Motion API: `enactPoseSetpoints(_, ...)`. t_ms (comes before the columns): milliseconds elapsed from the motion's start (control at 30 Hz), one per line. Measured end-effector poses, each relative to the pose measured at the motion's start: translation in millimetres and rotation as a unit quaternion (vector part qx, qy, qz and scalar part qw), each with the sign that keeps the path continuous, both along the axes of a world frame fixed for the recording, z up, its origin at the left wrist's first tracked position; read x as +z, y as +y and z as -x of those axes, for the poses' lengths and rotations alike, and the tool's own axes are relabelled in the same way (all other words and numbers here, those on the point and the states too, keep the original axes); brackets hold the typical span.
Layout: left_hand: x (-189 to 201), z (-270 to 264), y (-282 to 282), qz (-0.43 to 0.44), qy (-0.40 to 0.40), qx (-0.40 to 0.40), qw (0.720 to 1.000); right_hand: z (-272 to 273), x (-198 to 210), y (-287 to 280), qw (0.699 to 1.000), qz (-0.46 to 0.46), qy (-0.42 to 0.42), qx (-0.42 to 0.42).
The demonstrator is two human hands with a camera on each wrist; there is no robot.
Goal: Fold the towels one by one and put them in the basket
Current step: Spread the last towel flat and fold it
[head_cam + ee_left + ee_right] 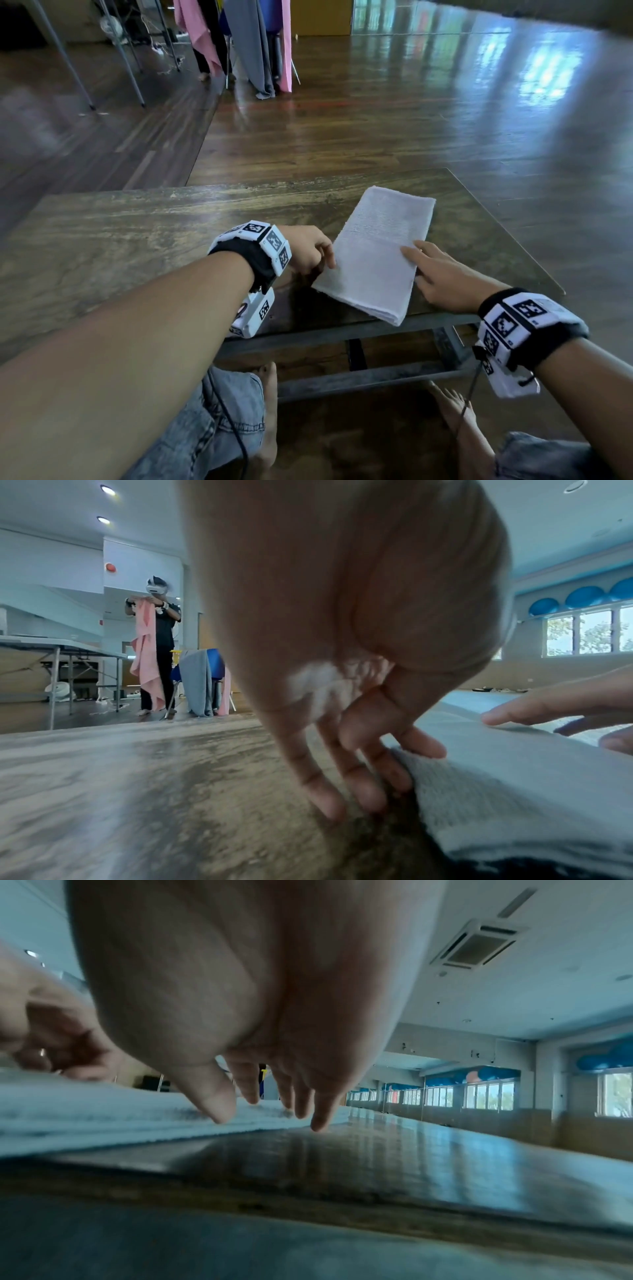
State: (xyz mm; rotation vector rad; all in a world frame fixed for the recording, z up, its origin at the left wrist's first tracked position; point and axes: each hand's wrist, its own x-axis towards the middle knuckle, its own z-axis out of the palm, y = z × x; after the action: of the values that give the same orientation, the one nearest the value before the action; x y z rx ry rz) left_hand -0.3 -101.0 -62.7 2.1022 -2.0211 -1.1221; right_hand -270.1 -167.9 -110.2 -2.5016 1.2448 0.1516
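A white towel, folded into a long strip, lies flat on the right part of a low wooden table. My left hand is at the middle of its left long edge. In the left wrist view the thumb lies on top of the towel, and the other fingers curl down against the edge, pinching it. My right hand rests on the right long edge with straight, spread fingers touching the towel. No basket is in view.
The table's near edge runs just below the towel, with my bare feet under it. Farther back, another person holds up a pink cloth beside a chair draped with grey and pink cloths. Folding-table legs stand at the back left.
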Motion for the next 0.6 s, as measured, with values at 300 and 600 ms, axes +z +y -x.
enactPoseSetpoints(300, 1.8, 16.8, -1.0, 0.079, 0.032, -0.017, 0.996, 7.7, -7.9, 13.6, 0.989, 0.017, 0.104, 0.103)
enactPoseSetpoints(600, -5.8, 19.1, -3.0, 0.213, -0.005, -0.061, 0.975, 14.0, -14.0, 20.7, 0.970, 0.075, -0.160, 0.168)
